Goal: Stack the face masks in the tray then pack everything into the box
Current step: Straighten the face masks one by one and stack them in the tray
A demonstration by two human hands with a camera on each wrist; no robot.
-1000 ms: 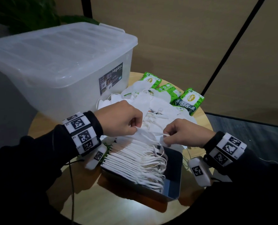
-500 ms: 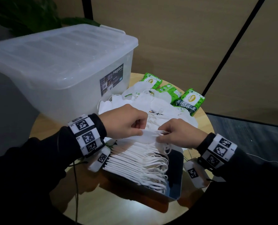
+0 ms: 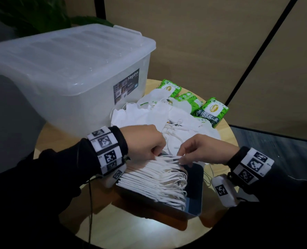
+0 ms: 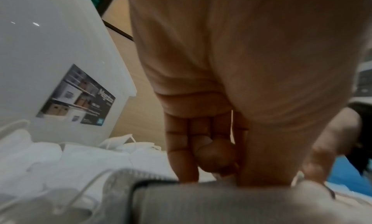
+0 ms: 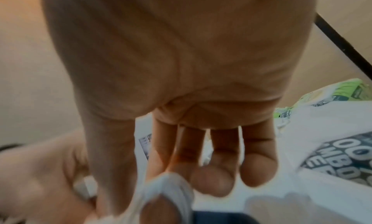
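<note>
The box (image 3: pixel 72 72) sits lidded at your far left on the table (image 3: pixel 63 218). Your left hand (image 3: pixel 143 142) is curled over the near end of the top mask (image 3: pixel 169 158), fingers and thumb pinching its edge — right at the back of the stack (image 3: pixel 154 180) in the tray (image 3: pixel 194 200). Your right hand (image 3: pixel 203 151) pinches the same mask's other end between thumb and forefinger, the remaining fingers (image 5: pixel 259 168) loose. Beyond both hands lies the pile (image 3: pixel 167 114) of loose masks — wipe packs (image 3: pixel 213 110) behind it.
</note>
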